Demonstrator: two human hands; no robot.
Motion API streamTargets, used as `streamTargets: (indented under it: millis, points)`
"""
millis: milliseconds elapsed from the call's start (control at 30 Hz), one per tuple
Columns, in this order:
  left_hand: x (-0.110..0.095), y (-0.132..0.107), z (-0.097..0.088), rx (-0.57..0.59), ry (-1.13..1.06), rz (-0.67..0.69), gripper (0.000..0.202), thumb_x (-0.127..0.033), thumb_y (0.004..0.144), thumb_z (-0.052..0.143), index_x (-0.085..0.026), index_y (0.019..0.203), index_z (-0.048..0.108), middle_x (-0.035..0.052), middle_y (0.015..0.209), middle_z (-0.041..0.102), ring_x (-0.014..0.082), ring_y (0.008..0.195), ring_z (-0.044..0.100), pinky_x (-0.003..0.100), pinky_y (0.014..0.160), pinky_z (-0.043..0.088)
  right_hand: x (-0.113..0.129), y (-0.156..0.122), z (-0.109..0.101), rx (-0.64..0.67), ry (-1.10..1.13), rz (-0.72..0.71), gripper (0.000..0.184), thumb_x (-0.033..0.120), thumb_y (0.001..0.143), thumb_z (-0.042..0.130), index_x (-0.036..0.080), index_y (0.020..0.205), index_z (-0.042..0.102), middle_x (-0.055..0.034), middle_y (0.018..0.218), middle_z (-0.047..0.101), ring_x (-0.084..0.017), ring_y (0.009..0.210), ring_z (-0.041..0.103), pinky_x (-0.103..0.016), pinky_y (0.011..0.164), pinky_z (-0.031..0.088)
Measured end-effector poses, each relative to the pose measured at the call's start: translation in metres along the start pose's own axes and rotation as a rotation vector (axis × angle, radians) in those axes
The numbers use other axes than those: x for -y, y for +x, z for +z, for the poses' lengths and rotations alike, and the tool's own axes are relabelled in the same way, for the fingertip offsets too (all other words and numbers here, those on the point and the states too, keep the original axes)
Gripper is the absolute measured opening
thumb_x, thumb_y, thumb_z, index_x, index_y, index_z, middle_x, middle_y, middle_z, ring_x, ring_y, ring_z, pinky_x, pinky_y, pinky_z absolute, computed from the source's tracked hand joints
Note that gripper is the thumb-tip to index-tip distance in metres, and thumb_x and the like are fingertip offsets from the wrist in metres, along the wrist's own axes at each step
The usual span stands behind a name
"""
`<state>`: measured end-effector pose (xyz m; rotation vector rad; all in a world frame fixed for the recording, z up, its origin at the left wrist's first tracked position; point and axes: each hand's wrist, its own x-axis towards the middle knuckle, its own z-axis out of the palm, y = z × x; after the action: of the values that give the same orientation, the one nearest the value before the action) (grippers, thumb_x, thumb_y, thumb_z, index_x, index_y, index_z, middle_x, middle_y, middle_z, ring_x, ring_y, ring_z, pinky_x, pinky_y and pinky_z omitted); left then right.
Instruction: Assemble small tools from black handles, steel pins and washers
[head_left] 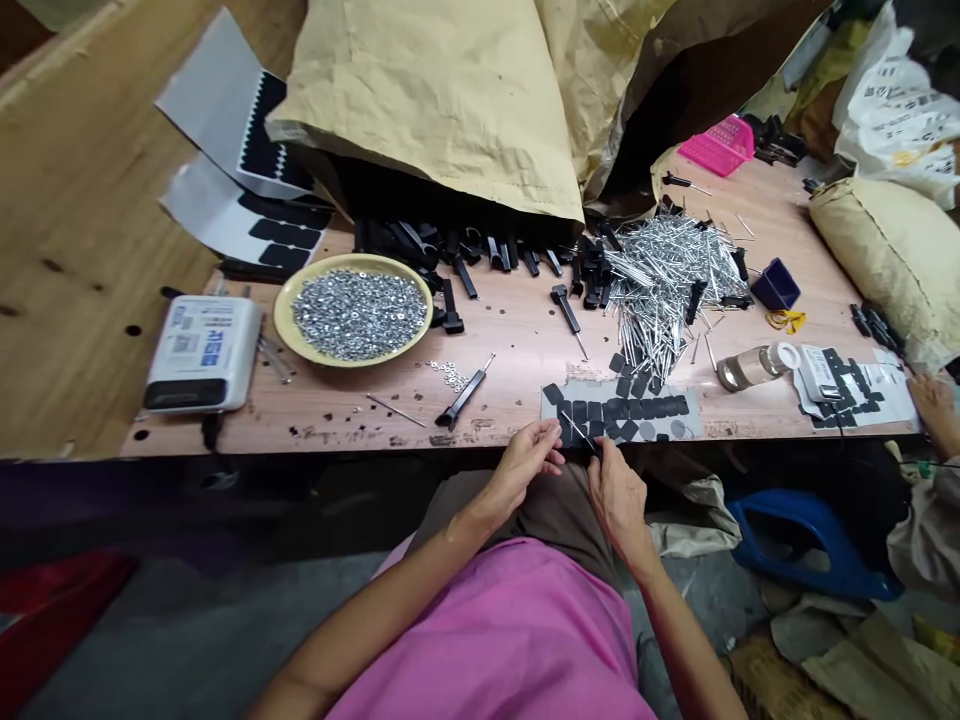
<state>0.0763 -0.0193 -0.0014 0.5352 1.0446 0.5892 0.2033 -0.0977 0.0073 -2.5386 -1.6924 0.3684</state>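
Note:
At the table's front edge, my right hand is closed round a black plastic part with a thin metal rod, which points up and to the left. My left hand is beside the rod's tip, its fingers curled in; whatever they may pinch is too small to make out. Just beyond both hands lies a grey sheet bearing rows of black pads. A black part with a rod through it rests on the table to the left, by a few loose washers and a single rod.
A yellow bowl of washers and a white box-shaped device stand at left. Behind are a large paper sack and a heap of metal rods. To the right are a glass bottle and another person's hand.

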Motion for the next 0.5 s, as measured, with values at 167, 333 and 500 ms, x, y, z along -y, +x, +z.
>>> streamTargets:
  millis: [167,333,500]
  points:
    - [0.002,0.002,-0.011,-0.071,0.176,0.188,0.023,-0.027,0.076,0.065,-0.014,0.094,0.062,-0.0038,0.066,0.057,0.0061,0.048,0.054,0.016,0.042,0.043,-0.001,-0.008,0.008,0.006,-0.252,0.008,0.026,0.024,0.093,0.048,0.024,0.114,0.062,-0.0039,0.082,0.068,-0.014,0.063,0.064,-0.023,0.051,0.036]
    - [0.008,0.005,-0.013,-0.117,0.388,0.355,0.02,-0.028,0.077,0.06,-0.017,0.093,0.066,-0.0019,0.066,0.062,0.0086,0.049,0.055,0.019,0.046,0.044,-0.008,-0.014,0.012,-0.053,-0.279,-0.131,0.041,0.015,0.092,0.046,0.03,0.129,0.055,-0.0011,0.08,0.064,-0.01,0.059,0.059,-0.023,0.048,0.031]
    - [0.011,0.006,-0.015,-0.177,0.554,0.506,0.018,-0.026,0.081,0.056,-0.021,0.093,0.068,0.0029,0.08,0.07,0.0136,0.067,0.063,0.023,0.061,0.05,-0.015,-0.014,0.022,-0.06,-0.305,-0.117,0.047,0.013,0.092,0.043,0.034,0.133,0.051,-0.0002,0.079,0.059,-0.008,0.051,0.052,-0.023,0.044,0.026]
